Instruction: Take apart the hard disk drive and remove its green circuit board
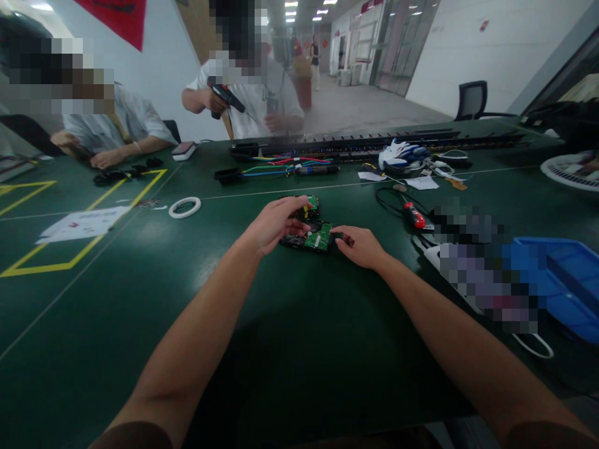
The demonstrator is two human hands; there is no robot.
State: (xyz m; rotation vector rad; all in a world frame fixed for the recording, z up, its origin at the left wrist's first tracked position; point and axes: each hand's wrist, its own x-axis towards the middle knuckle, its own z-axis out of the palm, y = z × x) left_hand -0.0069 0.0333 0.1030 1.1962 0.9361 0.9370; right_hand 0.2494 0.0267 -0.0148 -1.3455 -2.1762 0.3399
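Observation:
Two hard drives with green circuit boards facing up lie on the green table, one behind the other. The nearer hard drive is between my hands. My left hand reaches over its left part, fingers apart. One finger reaches over the far hard drive, partly hidden behind that hand. At the near drive's right edge is my right hand, fingers loosely bent, with a gap between thumb and forefinger. A fingertip seems to touch the edge. Neither drive appears lifted.
A white ring lies left. To the right are a red screwdriver, a blue tray and white-blue gloves. Bundled wires run behind the drives. Across the table a person holds a power screwdriver; another sits left.

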